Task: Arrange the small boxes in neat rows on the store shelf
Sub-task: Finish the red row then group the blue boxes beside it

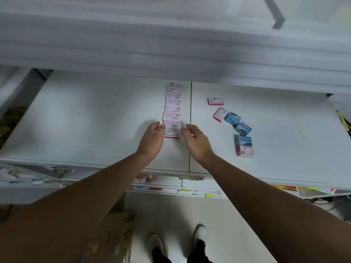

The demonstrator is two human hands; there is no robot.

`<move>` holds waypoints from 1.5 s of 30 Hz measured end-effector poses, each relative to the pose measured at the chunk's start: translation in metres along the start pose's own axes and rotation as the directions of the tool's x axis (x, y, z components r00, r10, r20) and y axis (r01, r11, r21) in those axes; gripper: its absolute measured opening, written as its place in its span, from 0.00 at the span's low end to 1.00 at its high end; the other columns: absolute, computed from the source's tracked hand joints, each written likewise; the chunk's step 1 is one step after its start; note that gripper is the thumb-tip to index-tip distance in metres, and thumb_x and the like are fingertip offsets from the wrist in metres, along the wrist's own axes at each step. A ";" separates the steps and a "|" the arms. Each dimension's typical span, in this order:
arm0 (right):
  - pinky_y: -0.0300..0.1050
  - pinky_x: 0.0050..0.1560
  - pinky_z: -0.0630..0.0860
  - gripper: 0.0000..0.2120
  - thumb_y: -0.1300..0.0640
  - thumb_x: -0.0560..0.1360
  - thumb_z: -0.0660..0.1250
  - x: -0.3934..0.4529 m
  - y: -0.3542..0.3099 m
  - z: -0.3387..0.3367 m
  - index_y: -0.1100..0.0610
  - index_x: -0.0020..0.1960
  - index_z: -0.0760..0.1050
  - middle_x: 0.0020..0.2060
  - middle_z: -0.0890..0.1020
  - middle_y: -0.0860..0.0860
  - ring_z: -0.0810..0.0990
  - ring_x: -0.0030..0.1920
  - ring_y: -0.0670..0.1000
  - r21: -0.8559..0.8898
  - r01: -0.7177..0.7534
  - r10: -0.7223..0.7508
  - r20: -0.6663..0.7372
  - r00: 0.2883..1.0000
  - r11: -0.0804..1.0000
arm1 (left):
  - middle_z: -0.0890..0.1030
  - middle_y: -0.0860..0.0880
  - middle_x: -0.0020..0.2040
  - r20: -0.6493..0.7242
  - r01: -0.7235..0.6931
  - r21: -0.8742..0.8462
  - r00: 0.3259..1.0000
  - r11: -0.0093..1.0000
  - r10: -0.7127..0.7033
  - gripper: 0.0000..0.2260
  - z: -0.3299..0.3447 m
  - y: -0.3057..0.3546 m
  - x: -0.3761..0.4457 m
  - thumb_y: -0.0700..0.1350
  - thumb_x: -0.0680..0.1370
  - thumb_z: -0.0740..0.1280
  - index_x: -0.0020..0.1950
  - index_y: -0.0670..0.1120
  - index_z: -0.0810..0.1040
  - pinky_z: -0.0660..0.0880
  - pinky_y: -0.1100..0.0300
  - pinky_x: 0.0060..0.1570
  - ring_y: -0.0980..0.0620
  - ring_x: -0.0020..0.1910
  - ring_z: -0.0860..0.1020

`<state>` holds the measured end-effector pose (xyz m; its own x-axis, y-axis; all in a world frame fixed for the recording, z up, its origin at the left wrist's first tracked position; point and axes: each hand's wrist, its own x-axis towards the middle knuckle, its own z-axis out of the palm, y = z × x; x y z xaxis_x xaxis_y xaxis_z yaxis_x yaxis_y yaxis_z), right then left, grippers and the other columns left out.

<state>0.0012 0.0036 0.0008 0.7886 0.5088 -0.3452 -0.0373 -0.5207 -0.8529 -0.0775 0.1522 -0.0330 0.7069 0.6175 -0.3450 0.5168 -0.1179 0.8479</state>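
A single-file row of several small red-and-white boxes (pixel 173 109) runs front to back on the white shelf (pixel 95 118), just left of the shelf's seam. My left hand (pixel 152 139) touches the left side of the row's nearest box (pixel 171 133), fingers relaxed. My right hand (pixel 195 139) hovers at that box's right side, fingers loosely bent, holding nothing. To the right lie loose boxes: a red-and-white one (pixel 215 101), a tilted one (pixel 220 114), three blue ones (pixel 239 126) and another red-and-white one (pixel 245 150).
An upper shelf (pixel 171 44) overhangs the back of the working shelf. Price labels line the front edge (pixel 191 178). A cardboard box (pixel 114 236) stands on the floor at lower left, beside my feet. Cluttered items sit at the far right edge (pixel 341 118).
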 end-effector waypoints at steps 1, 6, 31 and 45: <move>0.42 0.61 0.67 0.24 0.44 0.85 0.60 -0.003 -0.001 -0.005 0.53 0.78 0.69 0.72 0.76 0.50 0.76 0.67 0.50 -0.031 0.012 -0.011 0.005 1.000 0.999 | 0.75 0.49 0.77 0.014 -0.021 0.060 1.000 0.998 0.020 0.27 -0.004 0.001 -0.005 0.61 0.87 0.57 0.81 0.49 0.69 0.69 0.53 0.71 0.47 0.75 0.74; 0.50 0.71 0.71 0.28 0.41 0.83 0.62 -0.013 -0.012 -0.032 0.53 0.79 0.69 0.75 0.75 0.52 0.76 0.71 0.54 -0.218 0.085 -0.078 0.041 0.996 0.972 | 0.71 0.48 0.81 0.048 -0.150 0.328 0.989 0.933 0.142 0.24 -0.018 0.024 -0.033 0.57 0.88 0.59 0.82 0.49 0.69 0.69 0.52 0.73 0.45 0.78 0.71; 0.54 0.56 0.77 0.30 0.41 0.78 0.65 -0.057 0.001 -0.128 0.50 0.76 0.67 0.67 0.74 0.53 0.73 0.66 0.58 -0.772 0.340 -0.174 0.292 0.940 0.537 | 0.71 0.52 0.79 0.019 -0.125 0.903 0.967 0.410 0.253 0.23 0.024 0.095 -0.149 0.59 0.84 0.60 0.79 0.55 0.73 0.74 0.49 0.68 0.48 0.72 0.73; 0.53 0.53 0.79 0.29 0.39 0.76 0.68 -0.143 -0.001 -0.163 0.48 0.74 0.71 0.65 0.77 0.51 0.77 0.63 0.56 -0.820 0.217 -0.242 0.099 0.965 0.530 | 0.73 0.51 0.79 0.062 -0.242 0.897 0.898 0.370 0.437 0.23 0.038 0.114 -0.231 0.59 0.82 0.61 0.75 0.55 0.78 0.73 0.47 0.70 0.46 0.72 0.74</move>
<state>-0.0112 -0.1805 0.1154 0.7097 0.6848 -0.1653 0.6544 -0.7278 -0.2052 -0.1633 -0.0337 0.1283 0.8901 0.4545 0.0356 0.4533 -0.8906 0.0361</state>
